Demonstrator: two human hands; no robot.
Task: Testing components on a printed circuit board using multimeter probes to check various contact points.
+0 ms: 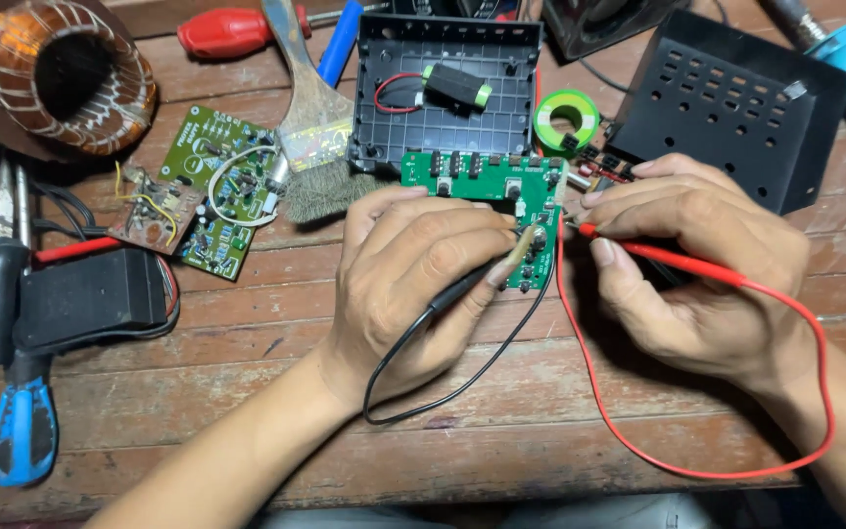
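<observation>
A worn wooden table [247, 411] fills the view, planks reddish and scuffed, cluttered along the top. At the upper right sits a black metal cover [736, 108] with rows of slots, and beside it toward the middle an open black plastic case [447, 127] with a small black and green part inside on red wire. In the upper left corner is a big copper coil [66, 78]. Lower left, a black box [90, 299] lies among cables, next to pliers with blue handles [22, 431]. Now the hands, both in the middle of the table: the left hand [413, 284] is curled around a black probe [467, 284], fingers closed on it, its black wire looping down toward the table edge. The right hand [707, 264] pinches a red probe [638, 250] between thumb and fingers, its red wire sweeping round in a wide arc. Both tips meet on the green circuit board [511, 191], which lies flat just below the plastic case, between the two hands. To the left lie two more boards, one green [217, 186], one brown [154, 211], touching a paint brush [315, 147]. A green ring coil [567, 120] sits above the right fingers.
</observation>
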